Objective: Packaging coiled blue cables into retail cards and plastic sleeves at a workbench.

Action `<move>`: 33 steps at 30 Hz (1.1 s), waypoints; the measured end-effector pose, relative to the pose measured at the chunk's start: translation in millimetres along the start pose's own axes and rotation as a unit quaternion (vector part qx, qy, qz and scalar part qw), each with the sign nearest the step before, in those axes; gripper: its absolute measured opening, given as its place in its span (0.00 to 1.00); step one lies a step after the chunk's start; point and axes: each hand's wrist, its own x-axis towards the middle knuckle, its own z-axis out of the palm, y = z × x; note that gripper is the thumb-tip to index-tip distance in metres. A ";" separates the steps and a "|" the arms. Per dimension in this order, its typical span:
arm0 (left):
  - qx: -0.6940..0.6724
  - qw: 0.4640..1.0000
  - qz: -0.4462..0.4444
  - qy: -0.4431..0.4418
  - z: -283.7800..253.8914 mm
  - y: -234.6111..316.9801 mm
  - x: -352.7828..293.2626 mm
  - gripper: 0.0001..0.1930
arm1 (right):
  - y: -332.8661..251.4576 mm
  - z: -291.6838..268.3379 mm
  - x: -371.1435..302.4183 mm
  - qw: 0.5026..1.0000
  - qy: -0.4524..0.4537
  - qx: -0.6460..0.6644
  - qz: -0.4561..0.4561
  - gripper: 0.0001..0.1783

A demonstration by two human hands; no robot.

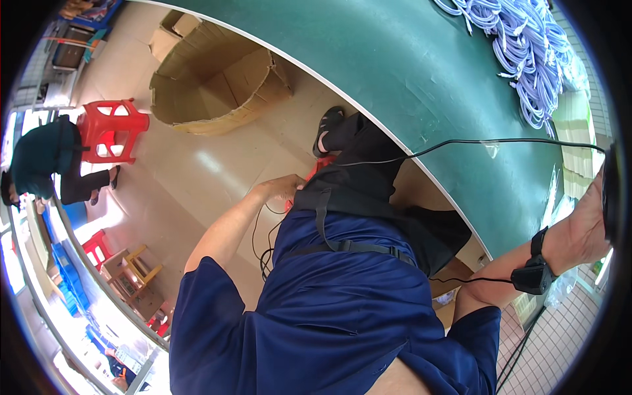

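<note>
At my left thigh, my left hand [284, 187] is closed at the edge of the red plastic stool [319, 167]; its fingertips are partly hidden. My right hand [588, 222] is raised at the far right against a dark, round-edged thing [613, 197], which covers the fingers. What that thing is cannot be made out. A black cable [461, 141] runs across the green table [395, 72] toward it. On my right wrist sits a black strapped device [533, 275] with its own cable.
Coiled pale-blue cables [520, 52] lie in a pile at the table's far right, beside pale stacked material [576, 138]. An open cardboard box [217, 85] stands on the floor at left. Beyond it are another red stool [112, 128] and a bending person [46, 155].
</note>
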 end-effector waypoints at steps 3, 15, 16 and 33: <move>-0.179 0.976 -0.001 0.122 3.2 -33.1 2.6 0.10 | 35.1 27.2 -15.5 0.997 -0.055 0.023 0.041 0.26; -0.239 0.948 -0.133 0.165 -79.8 60.5 -147.1 0.12 | 177.8 193.1 -111.1 0.984 0.114 -0.137 -0.028 0.26; -0.237 0.947 -0.134 0.169 -82.3 70.3 -153.8 0.12 | 172.6 171.4 -117.5 0.981 -0.015 -0.189 0.035 0.30; -0.292 0.945 -0.067 0.129 -70.9 97.7 -160.6 0.14 | 259.3 203.2 -191.2 0.908 -0.245 -0.248 0.231 0.35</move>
